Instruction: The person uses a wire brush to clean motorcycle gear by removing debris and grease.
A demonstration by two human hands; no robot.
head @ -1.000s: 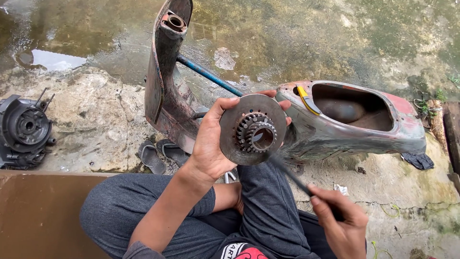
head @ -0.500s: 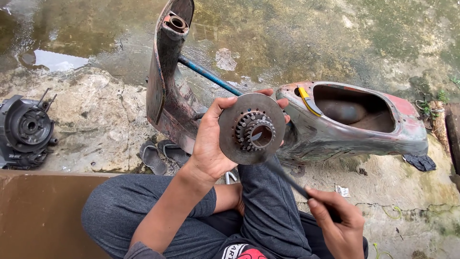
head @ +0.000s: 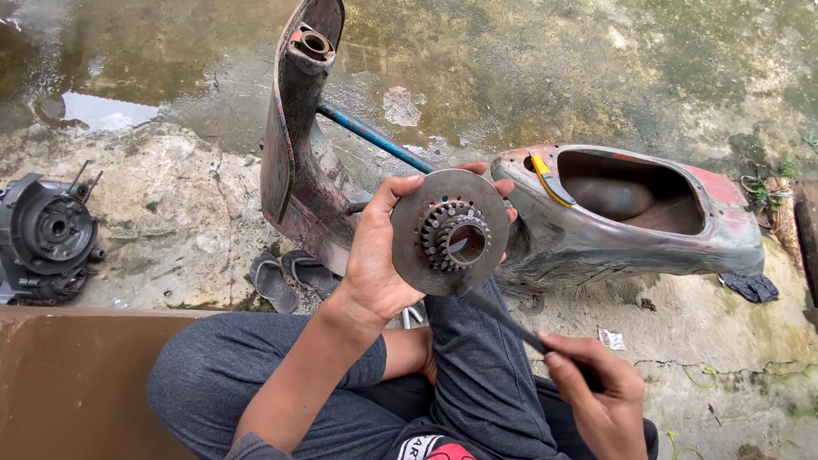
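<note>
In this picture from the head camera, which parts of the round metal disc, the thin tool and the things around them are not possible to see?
- Head view: the back of the metal disc faces away, covered by the left hand.
- The thin tool: its handle is inside the right hand; its tip is partly behind the disc's toothed centre.
- The engine part is cut off by the left edge.
- The scooter body: its underside is hidden.

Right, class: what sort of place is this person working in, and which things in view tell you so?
Probably an outdoor yard used for informal scooter repair. A stripped, rusty scooter body lies on wet, mossy concrete, an engine sits on the ground, and the left hand holds a toothed metal disc.
</note>
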